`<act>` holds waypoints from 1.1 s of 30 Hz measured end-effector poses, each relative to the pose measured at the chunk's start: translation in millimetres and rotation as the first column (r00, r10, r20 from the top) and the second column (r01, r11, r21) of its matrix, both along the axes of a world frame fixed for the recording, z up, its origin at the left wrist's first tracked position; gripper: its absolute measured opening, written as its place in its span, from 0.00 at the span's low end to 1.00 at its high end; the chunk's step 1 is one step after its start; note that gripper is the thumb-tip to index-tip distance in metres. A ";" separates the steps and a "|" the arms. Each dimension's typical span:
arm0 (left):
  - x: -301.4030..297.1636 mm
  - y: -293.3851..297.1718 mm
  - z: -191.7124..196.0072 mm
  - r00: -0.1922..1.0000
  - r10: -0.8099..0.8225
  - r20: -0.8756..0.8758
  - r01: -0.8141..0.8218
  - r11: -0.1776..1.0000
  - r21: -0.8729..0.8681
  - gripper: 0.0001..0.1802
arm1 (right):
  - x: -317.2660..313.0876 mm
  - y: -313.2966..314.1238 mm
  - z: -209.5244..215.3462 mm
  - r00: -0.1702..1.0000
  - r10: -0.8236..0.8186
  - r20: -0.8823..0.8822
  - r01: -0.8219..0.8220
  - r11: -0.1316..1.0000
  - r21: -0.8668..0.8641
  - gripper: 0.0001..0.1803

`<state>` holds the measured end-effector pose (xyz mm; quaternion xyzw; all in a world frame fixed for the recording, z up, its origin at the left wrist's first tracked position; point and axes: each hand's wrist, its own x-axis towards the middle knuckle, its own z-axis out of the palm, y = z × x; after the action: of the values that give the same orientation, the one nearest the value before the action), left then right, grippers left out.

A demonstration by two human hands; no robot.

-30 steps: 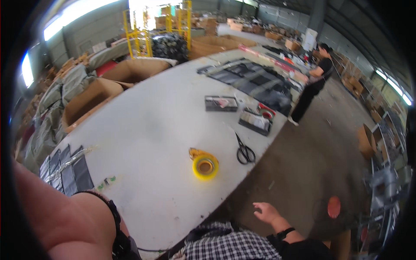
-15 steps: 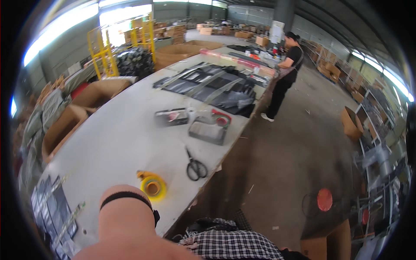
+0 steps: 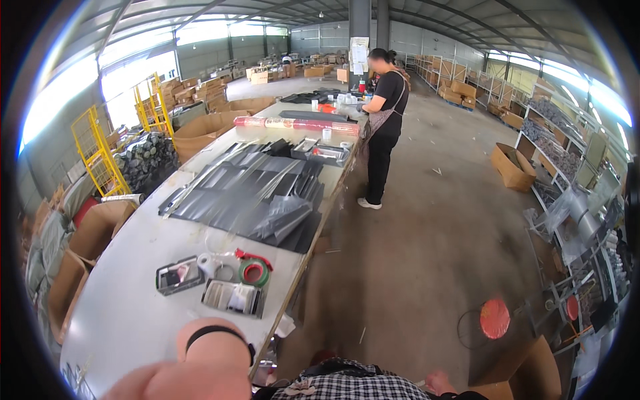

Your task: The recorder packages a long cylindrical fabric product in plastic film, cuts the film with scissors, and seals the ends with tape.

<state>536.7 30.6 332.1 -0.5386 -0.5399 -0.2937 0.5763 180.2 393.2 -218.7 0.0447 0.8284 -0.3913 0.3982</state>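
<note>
Over table (image 3: 127, 300), left arm (image 3: 217, 360) out front; right hand (image 3: 438, 382) low; both grips unclear.

Windows (image 3: 137, 75): hard white daylight from the left wall, burnt out; thinner bright strips glare on the right.
Roof (image 3: 440, 25): dim grey from where I stand, its beams bowed by the wide lens.
Table (image 3: 127, 287): evenly lit, palest toward its left edge.
Floor (image 3: 427, 240): dull brown, in deep shadow along the table's right edge.
Dark sheets (image 3: 227, 190): soft, slightly smeared; clear plastic (image 3: 283, 212) shines near the table's right edge.
Grey tray (image 3: 227, 310): outline readable, contents blurry.
Shelves (image 3: 557, 150): curving with the view, fine detail mushy.
Rim: black corners, bluish-violet fringe.
</note>
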 end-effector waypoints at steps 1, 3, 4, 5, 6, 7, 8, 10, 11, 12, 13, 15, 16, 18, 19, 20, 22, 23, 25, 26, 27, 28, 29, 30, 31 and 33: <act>-19.5 -15.7 -1.7 1.000 -0.018 0.020 0.018 1.000 0.013 0.13 | -13.3 -5.2 -8.7 1.000 0.003 0.000 -0.003 1.000 -0.001 0.04; -72.9 -49.3 -1.7 0.990 -0.095 0.100 0.094 0.995 0.016 0.13 | -49.6 18.7 -41.8 0.696 0.611 -0.376 -0.698 0.698 -0.160 0.07; -100.5 -64.5 -3.3 0.977 -0.122 0.176 0.122 0.993 0.012 0.14 | -57.9 8.1 -36.7 0.538 0.736 -0.412 -0.794 0.607 0.048 0.07; -130.3 -78.4 -3.3 0.956 -0.150 0.253 0.152 0.988 0.012 0.14 | -61.1 -2.4 -29.4 0.566 0.774 -0.283 -0.742 0.628 0.232 0.07; -154.5 -88.3 -3.3 0.925 -0.189 0.330 0.194 0.981 0.019 0.14 | -68.4 -13.6 -21.7 0.661 0.727 -0.185 -0.665 0.683 0.303 0.07; -181.2 -92.3 -2.5 0.887 -0.231 0.399 0.241 0.970 0.025 0.14 | -76.3 -21.7 -13.7 0.760 0.636 -0.134 -0.573 0.752 0.325 0.07; -210.0 -96.7 -3.1 0.837 -0.277 0.472 0.301 0.953 0.026 0.14 | -84.8 -38.6 -3.0 0.837 0.537 -0.107 -0.482 0.816 0.319 0.07; -265.7 -94.5 -4.0 0.735 -0.319 0.599 0.397 0.918 0.002 0.14 | -107.0 -75.4 6.6 0.928 0.363 -0.081 -0.331 0.906 0.265 0.08; -294.7 -87.8 -6.0 0.668 -0.318 0.673 0.443 0.897 -0.016 0.15 | -117.1 -97.7 19.8 0.946 0.318 -0.058 -0.297 0.927 0.229 0.08; -308.8 -116.0 -13.1 0.604 -0.342 0.720 0.487 0.874 0.007 0.15 | -130.4 -109.7 24.0 0.960 0.277 -0.041 -0.257 0.928 0.268 0.08; -332.6 -124.3 -18.8 0.531 -0.338 0.777 0.556 0.831 -0.018 0.15 | -148.3 -123.0 31.4 0.971 0.234 -0.050 -0.213 0.939 0.270 0.08; -375.0 -136.4 -34.0 0.370 -0.230 0.900 0.677 0.730 -0.092 0.16 | -172.8 -139.9 33.9 0.981 0.187 -0.046 -0.167 0.943 0.287 0.08; -399.4 -143.6 -43.2 0.296 -0.126 0.947 0.723 0.677 -0.136 0.16 | -187.4 -144.8 31.2 0.984 0.176 -0.036 -0.157 0.942 0.297 0.08; -444.2 -173.7 -62.6 0.193 0.096 0.976 0.768 0.604 -0.211 0.16 | -226.3 -160.8 21.6 0.981 0.192 -0.024 -0.175 0.936 0.305 0.09; -465.8 -195.7 -70.6 0.147 0.171 0.974 0.769 0.600 -0.221 0.17 | -247.1 -167.8 16.5 0.978 0.208 -0.021 -0.191 0.930 0.315 0.09; -483.5 -224.5 -80.0 0.081 0.179 0.981 0.729 0.660 -0.180 0.17 | -272.5 -175.5 11.5 0.970 0.240 -0.022 -0.220 0.918 0.330 0.09; -517.3 -280.5 -98.7 -0.009 0.058 0.998 0.509 0.860 -0.045 0.18 | -325.5 -183.6 1.7 0.950 0.312 -0.028 -0.281 0.886 0.369 0.09; -533.1 -311.7 -113.2 -0.035 0.160 0.987 0.343 0.929 -0.138 0.19 | -356.8 -193.3 -0.1 0.915 0.403 -0.035 -0.358 0.847 0.394 0.09; -557.7 -367.2 -142.2 -0.164 0.279 0.946 -0.022 0.958 -0.286 0.19 | -431.3 -216.7 -5.0 0.677 0.727 -0.112 -0.602 0.635 0.483 0.09; -571.4 -390.9 -156.8 -0.244 0.289 0.926 -0.200 0.919 -0.339 0.19 | -475.2 -230.4 -9.2 0.468 0.870 -0.155 -0.679 0.466 0.568 0.09; -576.2 -411.6 -168.3 -0.286 0.250 0.925 -0.340 0.876 -0.342 0.20 | -517.2 -275.0 0.5 0.308 0.937 -0.167 -0.703 0.342 0.624 0.10; -578.3 -429.8 -177.3 -0.322 0.207 0.924 -0.472 0.811 -0.346 0.20 | -567.0 -329.8 11.3 0.416 0.909 0.020 -0.713 0.312 0.627 0.15; -586.7 -444.9 -175.1 -0.289 0.155 0.945 -0.484 0.828 -0.284 0.20 | -622.1 -315.4 -45.0 0.511 0.558 -0.654 -0.409 0.827 0.385 0.13; -576.0 -460.1 -186.1 -0.307 0.078 0.948 -0.559 0.792 -0.246 0.20 | -611.4 -429.0 52.2 0.849 0.209 -0.485 -0.165 0.978 0.131 0.24; -562.7 -467.0 -197.1 -0.299 -0.110 0.948 -0.638 0.762 -0.113 0.19 | -640.5 -498.1 67.0 0.866 0.361 -0.346 -0.343 0.932 0.115 0.36; -554.4 -484.6 -203.7 -0.221 -0.401 0.889 -0.725 0.677 0.125 0.19 | -653.4 -602.7 124.2 0.839 0.334 -0.429 -0.431 0.890 -0.149 0.45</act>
<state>-17.7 -453.9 128.3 0.2518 -0.6914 -0.6659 0.1233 -473.2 -209.5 -94.5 -0.2504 0.8297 -0.4009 0.2970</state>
